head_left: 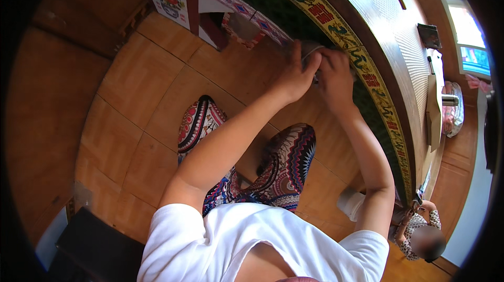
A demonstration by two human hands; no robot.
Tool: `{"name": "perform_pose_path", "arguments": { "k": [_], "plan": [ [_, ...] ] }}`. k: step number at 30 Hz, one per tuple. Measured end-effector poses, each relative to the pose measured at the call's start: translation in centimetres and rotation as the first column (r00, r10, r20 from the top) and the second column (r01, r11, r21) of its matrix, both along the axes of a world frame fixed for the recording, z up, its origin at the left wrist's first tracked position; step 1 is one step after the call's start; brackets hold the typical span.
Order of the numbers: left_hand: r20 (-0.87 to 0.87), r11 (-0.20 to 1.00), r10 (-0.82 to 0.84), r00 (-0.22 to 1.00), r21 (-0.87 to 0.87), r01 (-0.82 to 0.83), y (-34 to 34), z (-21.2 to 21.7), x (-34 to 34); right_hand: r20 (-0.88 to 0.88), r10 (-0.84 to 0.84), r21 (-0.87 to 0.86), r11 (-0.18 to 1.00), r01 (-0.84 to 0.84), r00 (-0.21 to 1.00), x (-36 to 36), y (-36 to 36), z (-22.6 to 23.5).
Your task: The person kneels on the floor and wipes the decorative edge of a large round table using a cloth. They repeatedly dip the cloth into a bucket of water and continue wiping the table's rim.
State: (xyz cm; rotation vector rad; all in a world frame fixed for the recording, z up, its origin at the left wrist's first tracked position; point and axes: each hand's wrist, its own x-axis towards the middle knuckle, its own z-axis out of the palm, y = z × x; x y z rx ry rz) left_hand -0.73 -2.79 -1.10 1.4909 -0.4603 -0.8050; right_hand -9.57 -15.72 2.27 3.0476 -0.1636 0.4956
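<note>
Bright daylight comes in from the window (469,24) at the top right, and the glass is so white you can't see much through it. The top of the table (399,35) shines with glare. The brown wood (47,114) on the left is dim. It is shady by the fingers (336,59), and small things there look fuzzy. The table's straight edge bends like a bow. Black fills the corners. Another person's head (428,243) is smudged.

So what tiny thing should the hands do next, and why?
Maybe slide the right hand slightly aside, leaving the left hand there: both crowd around the greyish thing near the yellow patterned border, and their fingers hide much of it.
</note>
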Motion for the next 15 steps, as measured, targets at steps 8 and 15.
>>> {"name": "perform_pose_path", "arguments": {
  "k": [8,15],
  "plan": [
    [-0.419,0.746,0.414,0.808,-0.352,-0.565,-0.6,1.3,3.6,0.171,0.170,-0.122,0.981,-0.150,0.971,-1.1,-2.2,11.2],
    [0.330,0.624,0.775,0.539,-0.266,-0.735,-3.4,0.1,13.9,0.136,-0.027,-0.143,0.989,0.046,0.990,-2.8,-11.7,10.1]
  ]
}}
